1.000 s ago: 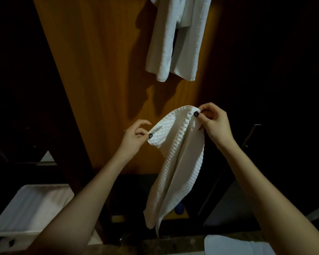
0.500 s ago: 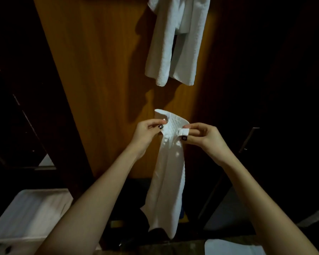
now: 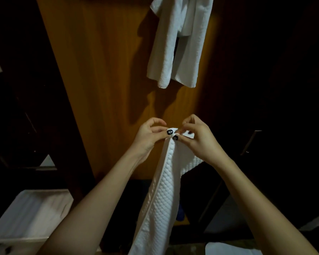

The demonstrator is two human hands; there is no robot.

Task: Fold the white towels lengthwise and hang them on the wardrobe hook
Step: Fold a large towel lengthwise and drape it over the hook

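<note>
A white quilted towel [image 3: 160, 199] hangs in a long narrow fold from both my hands, in front of the orange wooden wardrobe panel [image 3: 103, 80]. My left hand [image 3: 149, 135] pinches its top corner between thumb and fingers. My right hand [image 3: 197, 138] pinches the same top edge right beside it, thumbs almost touching. Part of the towel spreads out below my right wrist. Two white towels [image 3: 179, 43] hang higher up on the panel; the hook that holds them is out of frame.
A white tray or basket [image 3: 26, 218] stands at the lower left. Another white cloth [image 3: 226, 249] lies at the bottom edge. A dark cabinet door with a metal handle [image 3: 250, 142] is on the right, and dark shelving on the left.
My hands have come together from about a towel's width apart, bringing the two top corners together. The towel went from an open drape to a narrow lengthwise fold.
</note>
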